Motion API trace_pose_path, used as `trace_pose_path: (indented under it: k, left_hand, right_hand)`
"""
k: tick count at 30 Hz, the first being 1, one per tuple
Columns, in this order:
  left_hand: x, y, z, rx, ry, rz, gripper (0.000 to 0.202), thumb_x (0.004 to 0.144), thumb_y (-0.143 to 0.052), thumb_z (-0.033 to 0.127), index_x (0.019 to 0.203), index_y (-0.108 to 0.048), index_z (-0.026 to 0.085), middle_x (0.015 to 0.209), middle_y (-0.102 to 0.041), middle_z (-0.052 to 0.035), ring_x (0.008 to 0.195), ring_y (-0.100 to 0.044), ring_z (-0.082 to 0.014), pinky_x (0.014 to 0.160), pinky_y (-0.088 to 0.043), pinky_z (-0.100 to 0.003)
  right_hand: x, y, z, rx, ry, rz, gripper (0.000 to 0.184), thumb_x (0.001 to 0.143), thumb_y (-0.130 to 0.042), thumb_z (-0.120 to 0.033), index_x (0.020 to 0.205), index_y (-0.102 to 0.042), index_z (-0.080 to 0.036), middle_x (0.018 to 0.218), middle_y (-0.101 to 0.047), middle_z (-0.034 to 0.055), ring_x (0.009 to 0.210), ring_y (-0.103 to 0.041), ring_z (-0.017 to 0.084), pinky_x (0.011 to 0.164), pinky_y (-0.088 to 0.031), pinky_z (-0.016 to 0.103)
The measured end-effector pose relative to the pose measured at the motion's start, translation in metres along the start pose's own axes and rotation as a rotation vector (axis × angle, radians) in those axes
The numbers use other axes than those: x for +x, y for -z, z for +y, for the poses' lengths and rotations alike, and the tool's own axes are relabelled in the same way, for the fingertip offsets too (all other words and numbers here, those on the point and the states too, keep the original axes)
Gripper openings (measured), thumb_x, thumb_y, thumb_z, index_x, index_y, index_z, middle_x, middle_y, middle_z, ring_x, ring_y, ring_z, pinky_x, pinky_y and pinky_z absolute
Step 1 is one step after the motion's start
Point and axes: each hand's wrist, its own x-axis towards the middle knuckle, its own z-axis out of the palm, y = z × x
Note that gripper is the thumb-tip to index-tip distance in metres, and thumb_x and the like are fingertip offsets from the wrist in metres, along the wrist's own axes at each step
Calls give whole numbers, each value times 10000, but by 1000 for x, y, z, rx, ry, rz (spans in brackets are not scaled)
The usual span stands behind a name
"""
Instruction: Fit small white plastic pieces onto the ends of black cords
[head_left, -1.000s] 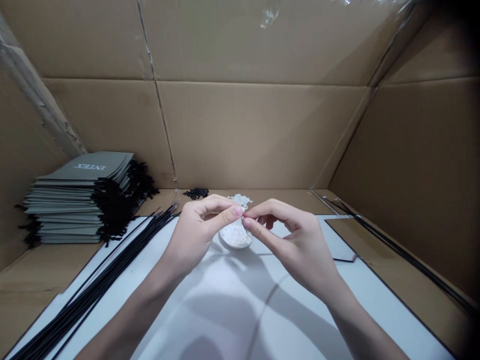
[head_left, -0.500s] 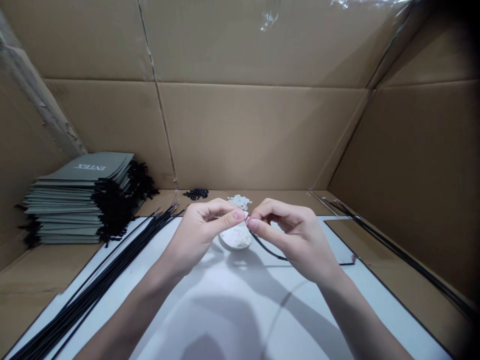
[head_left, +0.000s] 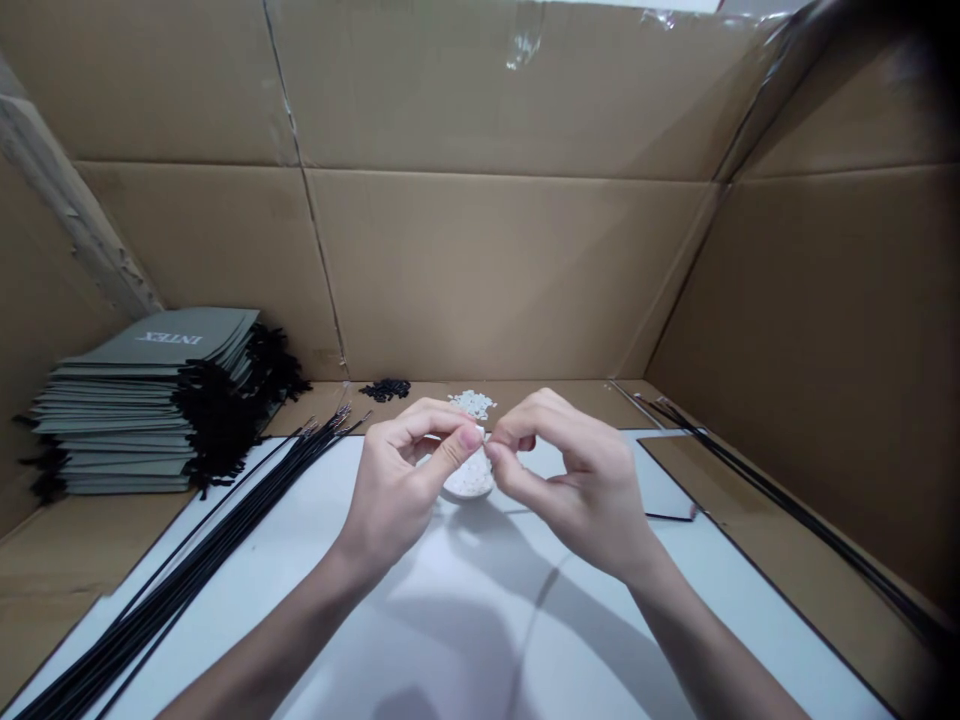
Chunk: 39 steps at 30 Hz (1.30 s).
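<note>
While the two hands are meeting above the middle of the table, the left hand (head_left: 405,480) and the right hand (head_left: 581,480) are each pinching, thumb against forefinger, on a small piece (head_left: 484,443) between the tips. Both grips are clenched on it, neither is released. I am judging that this fine work is going best with a light pinch very close to the fingertips and with the hands low over the white sheet (head_left: 420,620), so that the small piece is not slipping out and rolling away.

Several things are hard to make out. What the small piece is, I cannot tell, because the fingers are covering nearly all of it. A thin dark line on the sheet below the right wrist is looking like a cord or only a shadow. The white dish (head_left: 466,484) just behind the fingers is half hidden. Toward the far edge, a white pile (head_left: 472,403) and a black pile (head_left: 385,389) are too small to read.
</note>
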Motion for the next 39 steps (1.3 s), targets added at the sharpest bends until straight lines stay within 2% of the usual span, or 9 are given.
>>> trace_pose_path:
  k: [8, 12, 17, 19, 24, 30, 33, 39]
  left_hand:
    - [-5, -3, -3, -102, -79, 9, 108, 873, -758, 263, 770, -786, 245, 920, -656, -12, 909, -596, -135, 823, -470, -214]
    - [-7, -4, -7, -182, -82, -32, 105, 885, -747, 275, 792, -790, 255, 946, -634, -17, 916, -585, -142, 834, -467, -233]
    - [-8, -6, -6, -209, -81, -39, 110, 887, -741, 278, 795, -795, 251, 969, -610, -35, 941, -567, -165, 863, -452, -267]
    - [-9, -7, -4, -261, -44, -47, 107, 875, -753, 289, 785, -794, 250, 976, -600, -36, 929, -551, -163, 849, -448, -263]
    - [-10, -12, 0, -466, 143, -88, 161, 805, -807, 325, 699, -768, 210, 952, -535, -26, 774, -474, -123, 719, -429, -239]
    - [-11, -14, 3, -628, 317, -136, 219, 730, -862, 347, 665, -733, 182, 885, -501, -16, 762, -448, -132, 718, -422, -248]
    - [-11, -15, 3, -677, 355, -163, 213, 712, -876, 347, 684, -738, 186, 828, -481, -7, 747, -445, -131, 700, -415, -241]
    - [-11, -15, 5, -672, 364, -174, 246, 709, -873, 327, 643, -698, 168, 870, -514, -13, 730, -442, -121, 689, -411, -236]
  right_hand:
    - [-2, 3, -8, 4, 81, 8, 192, 870, -598, -46, 767, -577, -207, 678, -593, -22, 644, -504, 136, 610, -427, 281]
    - [-1, 6, -13, -31, 85, 35, 191, 869, -606, -52, 766, -580, -211, 667, -599, -21, 634, -507, 143, 608, -431, 287]
    - [0, 6, -17, -35, 175, 37, 195, 865, -601, -26, 809, -585, -212, 683, -617, -15, 633, -516, 143, 607, -442, 291]
    - [-1, 6, -18, -44, 178, 44, 199, 866, -601, -21, 814, -584, -213, 685, -621, -13, 632, -517, 143, 609, -443, 295]
    - [-2, 5, -20, -64, 223, 66, 197, 859, -608, -14, 835, -583, -208, 687, -624, -10, 621, -511, 136, 600, -443, 295]
    - [-3, 3, -24, -84, 210, 77, 206, 848, -598, -15, 845, -583, -220, 688, -618, -16, 620, -547, 138, 587, -457, 295]
    - [-4, 2, -25, -101, 227, 79, 216, 844, -597, -5, 861, -584, -220, 693, -622, -12, 621, -560, 138, 577, -456, 294]
    - [-4, 3, -28, -115, 229, 69, 209, 853, -589, -15, 873, -583, -223, 715, -656, 2, 619, -579, 141, 558, -447, 298]
